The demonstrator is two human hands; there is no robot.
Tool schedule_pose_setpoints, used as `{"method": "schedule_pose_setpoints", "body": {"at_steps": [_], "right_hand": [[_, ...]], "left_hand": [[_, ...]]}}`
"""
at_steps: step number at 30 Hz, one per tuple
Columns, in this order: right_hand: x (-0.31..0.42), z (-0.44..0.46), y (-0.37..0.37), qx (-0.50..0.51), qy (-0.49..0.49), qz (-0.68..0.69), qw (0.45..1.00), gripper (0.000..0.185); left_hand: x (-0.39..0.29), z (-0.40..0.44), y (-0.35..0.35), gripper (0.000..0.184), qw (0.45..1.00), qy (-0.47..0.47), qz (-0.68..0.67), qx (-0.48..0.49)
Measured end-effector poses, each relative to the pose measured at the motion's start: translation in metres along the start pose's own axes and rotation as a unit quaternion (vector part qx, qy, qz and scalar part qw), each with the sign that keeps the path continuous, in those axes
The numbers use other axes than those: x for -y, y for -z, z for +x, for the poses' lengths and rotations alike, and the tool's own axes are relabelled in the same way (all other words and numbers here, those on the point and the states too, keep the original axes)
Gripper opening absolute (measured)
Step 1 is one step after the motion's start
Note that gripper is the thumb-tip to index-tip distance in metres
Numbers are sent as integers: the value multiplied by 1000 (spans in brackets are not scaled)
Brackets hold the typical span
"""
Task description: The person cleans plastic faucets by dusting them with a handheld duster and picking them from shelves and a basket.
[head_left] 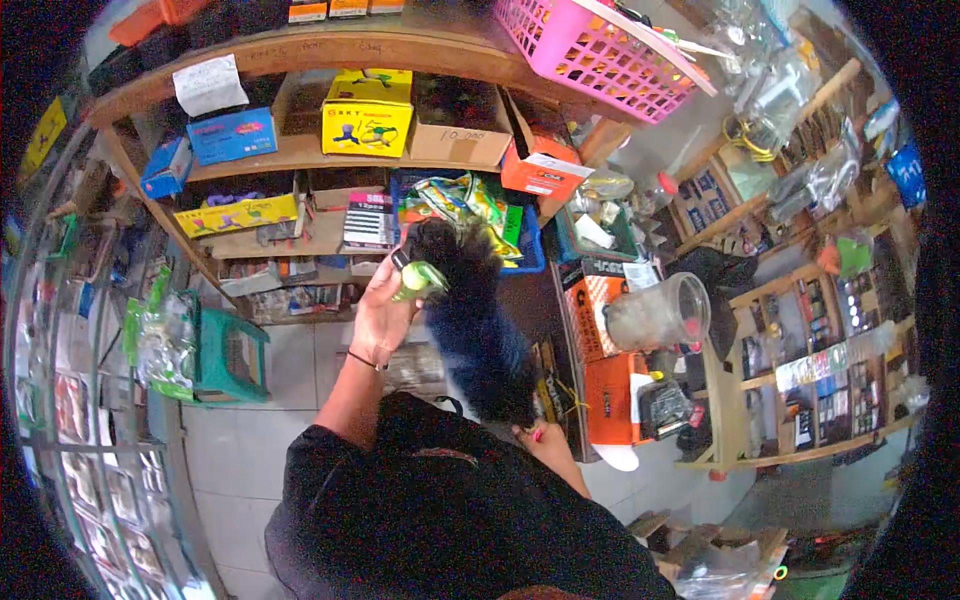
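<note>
The perforated basket (610, 62) is pink, the stool (228, 352) green, the shirt (440, 500) black, the floor tiles (245, 445) pale with a grid pattern.

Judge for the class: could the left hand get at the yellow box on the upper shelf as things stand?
Probably yes, to touch: nothing seems to block the yellow box, though distance is hard to judge. Gripping it looks less likely, as the left hand holds a green item.
</note>
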State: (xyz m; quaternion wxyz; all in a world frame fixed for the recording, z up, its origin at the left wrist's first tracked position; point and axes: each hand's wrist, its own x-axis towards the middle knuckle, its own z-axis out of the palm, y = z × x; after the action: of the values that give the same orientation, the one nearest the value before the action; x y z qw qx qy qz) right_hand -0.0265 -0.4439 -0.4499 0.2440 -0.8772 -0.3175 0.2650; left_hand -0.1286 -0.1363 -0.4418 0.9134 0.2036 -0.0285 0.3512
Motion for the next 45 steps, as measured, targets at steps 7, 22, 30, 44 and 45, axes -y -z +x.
{"method": "schedule_pose_setpoints", "body": {"at_steps": [7,22,30,44,45], "right_hand": [[-41,-1,8,-35,3,-14,999,17],[-22,25,-7,13,95,-9,995,24],[11,16,-10,52,135,-22,989,17],[24,8,-32,-6,201,72,977,23],[29,5,-30,25,124,45,991,24]], "left_hand": [[39,0,-12,34,978,4,165,-125],[-12,-5,-12,56,986,-36,-147,77],[-31,-11,-14,95,982,-107,-126,91],[-57,-13,-50,100,966,-53,-233,96],[-55,-8,-52,102,972,-68,-215,62]]}}
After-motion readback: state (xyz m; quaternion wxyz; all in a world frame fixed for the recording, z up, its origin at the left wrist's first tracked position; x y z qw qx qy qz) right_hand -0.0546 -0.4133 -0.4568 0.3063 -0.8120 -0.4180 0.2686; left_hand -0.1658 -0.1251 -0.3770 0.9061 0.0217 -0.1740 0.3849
